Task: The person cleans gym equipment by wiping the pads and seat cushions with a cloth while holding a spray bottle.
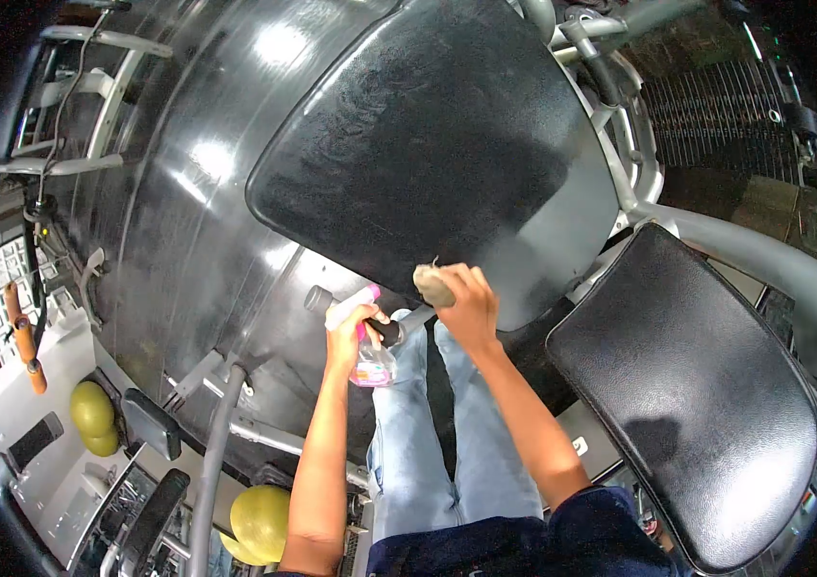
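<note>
My left hand (349, 333) is closed round the neck of a spray bottle (373, 370) with a pink top and a clear, pink-tinted body. A black cylindrical grip or roller end (317, 299) shows just beside that hand. In my right hand (471, 313) is a bunched greyish-beige cloth (433, 287), held near the close edge of a large black pad (408, 144). Whether the cloth touches the pad I cannot tell. Streaky smears mark the pad's left part, and a lighter patch lies at its lower right.
A second black padded seat (697, 385) stands to my right on grey frame tubes (745, 245). Behind it is a stack of dark ribbed plates (724, 120). To the left are a slanting metal post (216, 462), yellow-green balls (260, 522) and more gym frames (111, 106).
</note>
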Demonstrator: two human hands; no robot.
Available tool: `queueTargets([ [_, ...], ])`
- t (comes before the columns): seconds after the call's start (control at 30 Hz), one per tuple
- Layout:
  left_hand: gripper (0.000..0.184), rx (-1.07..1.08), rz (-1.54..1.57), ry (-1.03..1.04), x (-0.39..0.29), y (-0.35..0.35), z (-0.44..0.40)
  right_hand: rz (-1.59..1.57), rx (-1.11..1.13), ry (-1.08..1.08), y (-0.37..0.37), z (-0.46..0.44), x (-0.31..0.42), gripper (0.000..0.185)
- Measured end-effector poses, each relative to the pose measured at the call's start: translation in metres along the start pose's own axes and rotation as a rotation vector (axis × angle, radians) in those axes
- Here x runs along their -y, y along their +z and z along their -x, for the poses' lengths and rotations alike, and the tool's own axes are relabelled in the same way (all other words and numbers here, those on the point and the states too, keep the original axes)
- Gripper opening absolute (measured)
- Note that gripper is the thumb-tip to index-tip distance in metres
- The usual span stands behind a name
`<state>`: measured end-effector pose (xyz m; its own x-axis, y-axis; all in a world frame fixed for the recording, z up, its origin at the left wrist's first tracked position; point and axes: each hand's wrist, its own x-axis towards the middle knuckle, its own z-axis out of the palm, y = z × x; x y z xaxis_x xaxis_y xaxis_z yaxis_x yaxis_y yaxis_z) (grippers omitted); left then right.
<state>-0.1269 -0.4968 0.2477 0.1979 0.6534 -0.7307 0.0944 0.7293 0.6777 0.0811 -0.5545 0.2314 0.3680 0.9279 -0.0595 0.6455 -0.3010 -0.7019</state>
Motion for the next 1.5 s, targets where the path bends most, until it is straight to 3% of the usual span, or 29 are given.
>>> queueTargets([
  [0.07,0.029,-0.003,0.015,-0.003,0.0,0.001,0.0,0.041,0.153,-0.012,-0.009,0.014,-0.005,0.041],
  [0.2,0.029,-0.011,0.084,-0.028,-0.004,0.002,0.002,0.139,0.051,0.059,-0.016,0.021,-0.024,0.045],
  [0.37,0.033,0.007,0.054,-0.005,0.0,-0.001,0.0,0.021,-0.044,0.091,0.006,0.009,0.011,0.047],
  [0.6,0.043,0.041,0.009,0.005,0.003,-0.002,0.0,0.094,0.084,-0.03,0.009,0.028,0.015,0.051],
  [0.77,0.043,0.061,0.035,0.025,0.0,-0.001,0.001,0.187,0.08,-0.007,0.003,0.058,-0.011,0.05],
  [0.83,0.042,0.069,0.046,0.03,0.0,-0.001,0.0,0.188,0.064,0.079,0.005,0.059,-0.003,0.046],
  [0.97,0.038,0.116,0.05,0.089,0.005,-0.006,-0.003,0.037,-0.093,0.039,0.043,0.044,0.032,0.033],
  [1.07,0.036,0.155,0.04,0.122,0.004,-0.004,-0.003,0.121,-0.084,0.089,0.057,0.046,0.045,0.03],
  [1.33,0.035,0.154,0.073,0.15,0.002,-0.003,-0.005,0.303,-0.134,0.237,0.045,0.099,-0.02,0.034],
  [1.5,0.033,0.144,0.062,0.103,0.003,-0.004,-0.004,0.239,-0.109,0.042,0.031,0.088,-0.023,0.038],
])
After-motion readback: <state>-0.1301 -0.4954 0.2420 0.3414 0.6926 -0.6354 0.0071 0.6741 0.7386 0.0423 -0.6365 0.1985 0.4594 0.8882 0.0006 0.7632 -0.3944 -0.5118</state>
